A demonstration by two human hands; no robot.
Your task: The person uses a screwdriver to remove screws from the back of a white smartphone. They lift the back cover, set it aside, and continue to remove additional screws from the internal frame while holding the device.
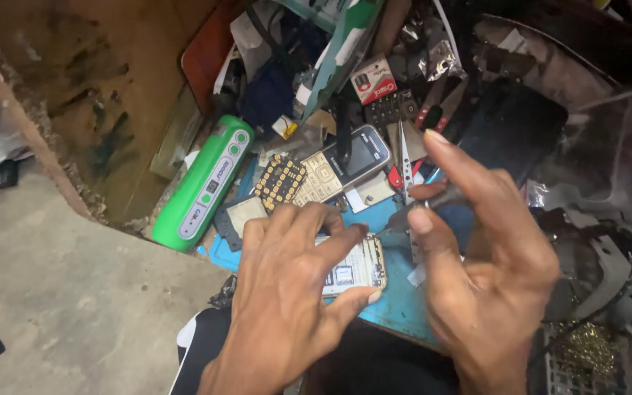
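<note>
Over a cluttered repair counter (396, 307), our left hand (287, 292) pins an opened phone body (352, 267) flat on the blue mat, grip clamped on its near edge, long axis running left to right. Our right hand (484, 256) pinches a slim tool (404, 219), tip aimed left at the phone, just beside it. A green case (202, 186) and a keypad phone (341, 164) lie beyond.
</note>
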